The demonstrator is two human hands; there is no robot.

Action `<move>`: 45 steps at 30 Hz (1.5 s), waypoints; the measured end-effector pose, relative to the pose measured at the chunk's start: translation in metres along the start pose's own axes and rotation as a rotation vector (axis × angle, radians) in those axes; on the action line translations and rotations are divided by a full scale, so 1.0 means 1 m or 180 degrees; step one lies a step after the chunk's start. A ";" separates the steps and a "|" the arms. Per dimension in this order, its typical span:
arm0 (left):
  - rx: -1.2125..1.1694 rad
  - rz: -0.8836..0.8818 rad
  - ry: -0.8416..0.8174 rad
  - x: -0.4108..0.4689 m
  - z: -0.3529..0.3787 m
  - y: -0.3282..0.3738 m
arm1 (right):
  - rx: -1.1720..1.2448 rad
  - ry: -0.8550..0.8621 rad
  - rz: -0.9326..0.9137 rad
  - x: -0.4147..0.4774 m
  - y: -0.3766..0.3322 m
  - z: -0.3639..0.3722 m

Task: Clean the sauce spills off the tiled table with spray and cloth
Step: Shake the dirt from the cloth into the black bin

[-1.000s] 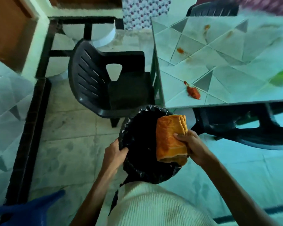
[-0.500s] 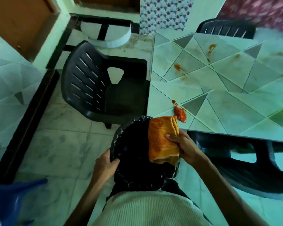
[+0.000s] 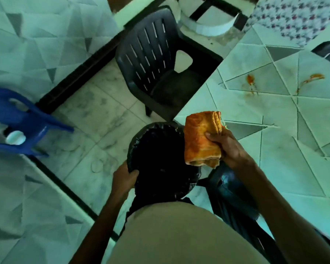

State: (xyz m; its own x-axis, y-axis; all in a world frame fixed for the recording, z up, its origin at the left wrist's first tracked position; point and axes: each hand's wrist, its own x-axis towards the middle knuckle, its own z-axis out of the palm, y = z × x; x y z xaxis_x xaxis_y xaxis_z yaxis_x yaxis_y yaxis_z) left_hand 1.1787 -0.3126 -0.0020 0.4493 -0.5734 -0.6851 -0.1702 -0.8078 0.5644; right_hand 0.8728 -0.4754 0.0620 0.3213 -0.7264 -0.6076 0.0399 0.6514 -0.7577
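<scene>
At the near corner of the tiled table (image 3: 278, 174), the right hand (image 3: 231, 149) has thumb and fingers curled round a folded orange cloth (image 3: 201, 139), which is held above the table's edge. Just left of that corner, the left hand (image 3: 124, 180) grips the rim of a black bag-lined bin (image 3: 160, 157), its fingers wrapped over the plastic. Farther across the table lie two orange sauce spills (image 3: 250, 81). A black chair (image 3: 156, 65) stands at the table's left side, and a blue chair (image 3: 27, 121) well left of it.
</scene>
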 end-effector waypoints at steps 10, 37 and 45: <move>0.0480 -0.0101 0.0332 -0.013 0.049 0.008 | -0.3663 0.1220 -0.0982 0.030 -0.075 -0.073; 0.0074 -0.0404 0.0067 0.018 0.110 0.015 | -0.5337 0.0979 -0.0688 0.075 -0.005 -0.041; 0.0104 -0.0388 -0.0010 0.029 0.109 0.011 | -0.5078 0.0421 -0.0991 0.046 0.035 0.007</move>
State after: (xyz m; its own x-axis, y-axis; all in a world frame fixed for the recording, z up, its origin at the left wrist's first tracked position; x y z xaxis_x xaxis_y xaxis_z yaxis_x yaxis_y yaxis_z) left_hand 1.0942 -0.3532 -0.0656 0.4656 -0.4711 -0.7492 -0.1431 -0.8755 0.4616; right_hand 0.8961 -0.4844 0.0089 0.4065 -0.8465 -0.3439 -0.9073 -0.3295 -0.2613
